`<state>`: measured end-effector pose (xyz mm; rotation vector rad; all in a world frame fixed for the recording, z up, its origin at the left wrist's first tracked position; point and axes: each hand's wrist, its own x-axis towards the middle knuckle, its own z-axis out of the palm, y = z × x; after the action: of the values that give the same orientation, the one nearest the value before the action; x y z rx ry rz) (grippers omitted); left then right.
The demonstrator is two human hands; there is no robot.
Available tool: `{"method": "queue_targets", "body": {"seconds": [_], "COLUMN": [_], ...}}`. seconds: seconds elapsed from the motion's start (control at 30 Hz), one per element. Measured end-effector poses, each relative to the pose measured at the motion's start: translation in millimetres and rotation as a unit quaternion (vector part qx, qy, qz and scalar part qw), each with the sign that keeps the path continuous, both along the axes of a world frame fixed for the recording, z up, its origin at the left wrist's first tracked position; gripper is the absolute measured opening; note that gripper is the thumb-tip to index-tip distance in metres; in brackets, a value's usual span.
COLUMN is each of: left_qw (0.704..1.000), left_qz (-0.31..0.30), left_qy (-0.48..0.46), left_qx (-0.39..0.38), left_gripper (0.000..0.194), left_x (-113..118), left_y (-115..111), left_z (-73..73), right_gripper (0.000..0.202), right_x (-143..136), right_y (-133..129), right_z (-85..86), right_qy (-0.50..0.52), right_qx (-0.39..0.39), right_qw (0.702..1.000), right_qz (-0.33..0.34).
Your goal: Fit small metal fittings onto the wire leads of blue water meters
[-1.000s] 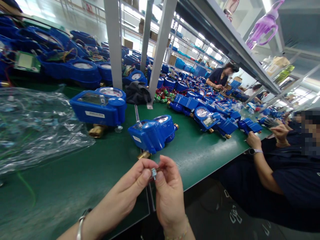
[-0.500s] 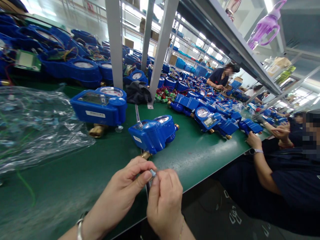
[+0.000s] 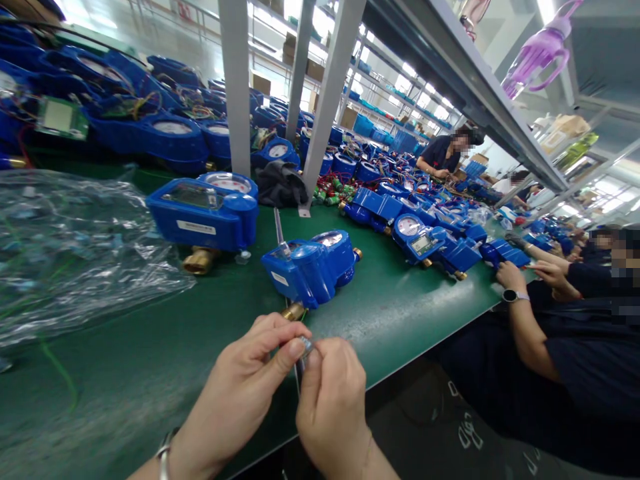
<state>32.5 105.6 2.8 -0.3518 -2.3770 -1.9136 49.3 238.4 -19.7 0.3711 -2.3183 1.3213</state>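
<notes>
My left hand (image 3: 245, 383) and my right hand (image 3: 333, 407) meet at the near edge of the green table (image 3: 150, 360). Together they pinch a small silvery metal part (image 3: 306, 346) between thumbs and fingertips; most of it is hidden by my fingers. Just beyond my hands lies a blue water meter (image 3: 310, 267) with a brass fitting pointing toward me. A larger blue meter (image 3: 205, 213) with a white label sits further left.
Crumpled clear plastic bags (image 3: 75, 247) cover the table's left. Many blue meters (image 3: 425, 240) fill the middle and far side. Grey shelf posts (image 3: 330, 100) rise from the table. A seated person's arm with a watch (image 3: 515, 297) rests at the right edge; other workers sit further back.
My right hand has dropped and rolled over the small part, its fingers now covering more of it. My left hand stays in place.
</notes>
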Motion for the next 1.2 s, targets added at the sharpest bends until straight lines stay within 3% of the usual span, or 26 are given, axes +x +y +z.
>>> {"method": "queue_targets", "body": {"seconds": [0.03,0.1,0.17,0.23,0.3,0.37,0.4,0.47,0.53,0.6,0.67,0.7,0.73,0.8,0.83,0.9,1.0,1.1,1.2], "left_qw": [1.000,1.000,1.000,1.000,1.000,1.000,1.000,1.000,1.000,0.999,0.998,0.998,0.997,0.993,0.991,0.991,0.991,0.992,0.996], "left_qz": [0.002,0.003,0.002,0.008,0.014,0.010,0.006,-0.003,-0.009,-0.008,0.000,0.010,0.027,0.066,0.074,0.049,-0.018,-0.033,-0.014], "left_qy": [0.002,0.008,0.011,0.011,0.007,0.001,-0.001,-0.001,0.008,0.022,0.034,0.040,0.048,0.054,0.045,0.001,-0.079,-0.088,-0.029], "left_qx": [-0.001,-0.004,-0.005,0.002,0.009,0.015,0.018,0.019,0.004,-0.024,-0.045,-0.052,-0.060,-0.085,-0.102,-0.125,-0.110,-0.088,-0.083], "left_gripper": [0.020,0.020,0.019,0.018,0.017,0.017,0.017,0.017,0.017,0.017,0.017,0.018,0.022,0.026,0.029,0.044,0.052,0.050,0.046], "left_x": [-0.2,-0.4,-0.4,-0.3,0.0,0.3,0.5,1.3,2.6,4.6,7.1,8.3,9.4,11.0,11.4,11.3,9.9,9.3,10.4], "left_y": [-0.2,-0.7,-1.3,-1.7,-1.8,-1.6,-1.5,-1.3,-1.0,-1.0,-1.5,-2.0,-2.6,-3.5,-3.6,-2.6,1.0,4.2,4.9], "left_z": [0.1,-0.4,-1.8,-3.8,-5.5,-6.5,-6.5,-6.0,-5.1,-4.2,-3.6,-3.4,-3.2,-2.7,-2.6,-3.0,-4.9,-6.7,-9.9], "right_gripper": [0.023,0.028,0.030,0.026,0.022,0.020,0.020,0.028,0.032,0.029,0.027,0.028,0.028,0.027,0.025,0.021,0.017,0.018,0.027], "right_x": [-1.9,-4.2,-3.5,-0.8,1.0,0.2,-1.0,-4.4,-7.4,-8.9,-8.3,-7.4,-6.3,-4.7,-4.4,-5.3,-8.1,-8.0,-3.6], "right_y": [-2.1,-6.7,-9.4,-8.8,-5.7,-2.4,-1.4,-1.4,-3.1,-3.4,0.3,3.9,8.4,18.3,22.9,29.6,32.2,26.1,13.0], "right_z": [1.8,4.7,4.5,0.5,-4.5,-7.0,-6.8,-3.9,-0.5,1.5,2.2,2.7,3.5,5.8,7.1,8.9,10.2,11.8,10.3], "right_qy": [-0.070,-0.212,-0.269,-0.210,-0.073,0.019,0.007,-0.098,-0.245,-0.357,-0.383,-0.369,-0.330,-0.199,-0.115,0.046,0.154,0.152,-0.032], "right_qx": [-0.059,-0.170,-0.216,-0.172,-0.057,0.018,-0.003,-0.123,-0.264,-0.381,-0.450,-0.445,-0.395,-0.188,-0.065,0.141,0.292,0.291,0.073], "right_qw": [0.995,0.959,0.933,0.960,0.996,1.000,1.000,0.985,0.918,0.815,0.759,0.775,0.828,0.945,0.977,0.978,0.938,0.939,0.988], "right_qz": [0.026,0.076,0.098,0.074,0.015,-0.017,-0.001,0.067,0.166,0.253,0.274,0.256,0.225,0.178,0.166,0.143,0.107,0.099,0.134]}}
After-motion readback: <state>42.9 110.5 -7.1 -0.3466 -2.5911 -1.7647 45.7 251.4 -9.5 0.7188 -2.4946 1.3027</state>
